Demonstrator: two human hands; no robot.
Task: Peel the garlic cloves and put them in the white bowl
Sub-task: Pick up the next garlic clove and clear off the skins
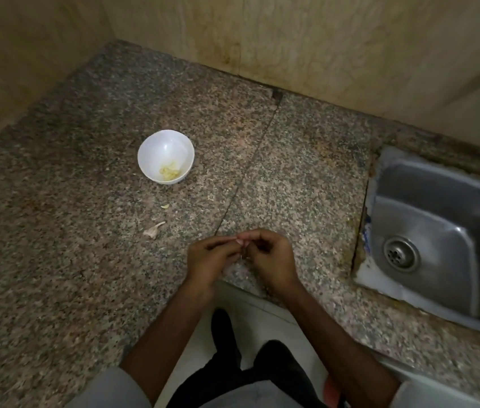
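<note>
One garlic clove [241,245], mostly hidden, is sitting pinched between the fingertips of the left hand [213,259] and right hand [272,257], both grips clenching on it just above the granite bench [85,231]. It is probably handling as light, firm and slippery under papery skin, so holding its ends is looking safest. Peeled pieces [169,172] are lying in the white bowl [159,144] further left, skin scraps [154,229] lying between.

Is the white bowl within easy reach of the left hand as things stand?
Probably yes. Only open counter with a garlic skin scrap lies between the left hand and the white bowl; nothing stands in between. The hand is busy, though, pinching a small piece with the right hand.
</note>
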